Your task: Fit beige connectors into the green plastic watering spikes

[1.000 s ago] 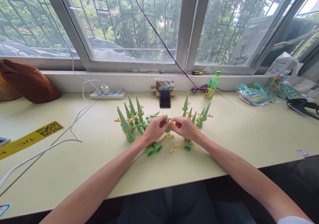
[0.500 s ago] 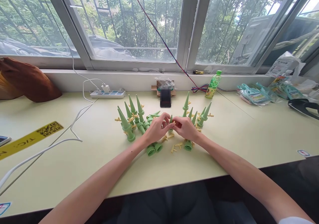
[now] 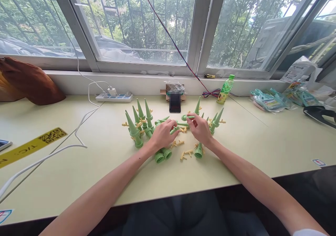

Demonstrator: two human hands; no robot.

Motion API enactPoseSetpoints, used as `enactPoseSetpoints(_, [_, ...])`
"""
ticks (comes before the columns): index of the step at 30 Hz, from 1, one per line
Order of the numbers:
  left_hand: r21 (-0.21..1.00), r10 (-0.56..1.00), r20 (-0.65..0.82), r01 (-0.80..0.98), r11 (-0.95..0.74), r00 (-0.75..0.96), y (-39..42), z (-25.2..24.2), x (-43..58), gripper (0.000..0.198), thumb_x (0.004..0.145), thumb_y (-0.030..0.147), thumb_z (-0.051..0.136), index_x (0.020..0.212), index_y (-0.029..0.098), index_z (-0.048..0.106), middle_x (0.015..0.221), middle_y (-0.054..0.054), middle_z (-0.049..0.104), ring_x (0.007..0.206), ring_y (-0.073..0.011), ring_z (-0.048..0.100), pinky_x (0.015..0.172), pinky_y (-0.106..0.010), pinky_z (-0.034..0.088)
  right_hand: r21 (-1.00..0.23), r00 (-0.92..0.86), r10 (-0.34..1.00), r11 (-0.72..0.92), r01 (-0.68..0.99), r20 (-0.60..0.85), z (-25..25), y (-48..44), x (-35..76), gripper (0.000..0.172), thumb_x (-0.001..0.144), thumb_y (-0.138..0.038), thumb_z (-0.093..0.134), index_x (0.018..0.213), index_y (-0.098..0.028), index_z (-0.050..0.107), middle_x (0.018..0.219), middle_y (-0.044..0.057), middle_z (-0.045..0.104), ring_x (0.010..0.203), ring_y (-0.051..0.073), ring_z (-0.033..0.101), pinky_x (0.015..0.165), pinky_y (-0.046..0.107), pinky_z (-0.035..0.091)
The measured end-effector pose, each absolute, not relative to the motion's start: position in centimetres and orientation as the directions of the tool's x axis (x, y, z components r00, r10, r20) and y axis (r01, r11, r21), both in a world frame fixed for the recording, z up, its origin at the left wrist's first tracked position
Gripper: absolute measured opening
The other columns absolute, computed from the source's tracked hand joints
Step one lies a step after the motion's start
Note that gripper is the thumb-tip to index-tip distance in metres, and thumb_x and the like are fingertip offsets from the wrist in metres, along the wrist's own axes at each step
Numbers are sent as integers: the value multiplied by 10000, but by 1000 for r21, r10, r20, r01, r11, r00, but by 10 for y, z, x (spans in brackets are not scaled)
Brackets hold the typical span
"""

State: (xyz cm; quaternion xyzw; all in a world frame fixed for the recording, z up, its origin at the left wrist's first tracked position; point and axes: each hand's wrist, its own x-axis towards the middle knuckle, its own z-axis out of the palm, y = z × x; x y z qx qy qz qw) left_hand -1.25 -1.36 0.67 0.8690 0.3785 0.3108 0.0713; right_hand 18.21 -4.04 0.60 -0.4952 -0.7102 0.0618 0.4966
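Observation:
My left hand (image 3: pixel 162 135) is curled with its fingertips closed on a green cone spike (image 3: pixel 175 129) just above the table. My right hand (image 3: pixel 201 129) pinches another green cone spike (image 3: pixel 186 117), held level between thumb and forefinger. A cluster of upright green cones (image 3: pixel 136 125) stands to the left of my hands, and a smaller cluster (image 3: pixel 216 120) to the right. Two cones lie on their sides (image 3: pixel 162 155) near my left wrist, and one more lies at my right wrist (image 3: pixel 198 151). Small beige fittings (image 3: pixel 185 154) are scattered between my hands.
A phone (image 3: pixel 174 103) leans against a small box at the back. A power strip (image 3: pixel 114 97) with white cables sits back left, a green bottle (image 3: pixel 225 89) back right. Teal packets (image 3: pixel 267 101) lie far right, a brown bag (image 3: pixel 28 85) far left, and a yellow strip (image 3: pixel 34 145) nearer.
My hands, joined around one cone a second ago, have drawn apart. The right hand has risen toward the far side with a cone laid level in its fingers.

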Motion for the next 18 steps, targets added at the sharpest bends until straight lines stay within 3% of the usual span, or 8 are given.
enactPoseSetpoints(7, [290, 748, 382, 698, -654, 542, -19, 14, -12, 168, 820, 288, 630, 756, 204, 499, 738, -14, 578, 641, -191, 563, 536, -270, 347, -528, -65, 763, 503, 684, 643, -6, -30, 187, 270, 966, -323, 469, 1103, -176, 650, 1054, 97, 710, 664, 166, 606, 695, 302, 489])
enactPoseSetpoints(12, [276, 745, 374, 701, -658, 552, -19, 12, -13, 109, 816, 283, 622, 827, 213, 538, 748, -21, 610, 680, -219, 605, 555, -282, 387, -514, -84, 773, 495, 700, 629, -9, -26, 190, 247, 956, -306, 480, 1075, -175, 652, 1022, 92, 710, 674, 172, 606, 721, 315, 490])
enactPoseSetpoints(18, [202, 737, 343, 721, -663, 582, -17, 9, -13, 175, 830, 284, 604, 983, 221, 545, 762, -32, 647, 703, -241, 630, 553, -286, 396, -499, -72, 777, 469, 729, 625, -10, -25, 192, 210, 938, -276, 494, 1040, -168, 644, 959, 82, 703, 662, 172, 602, 713, 314, 481])
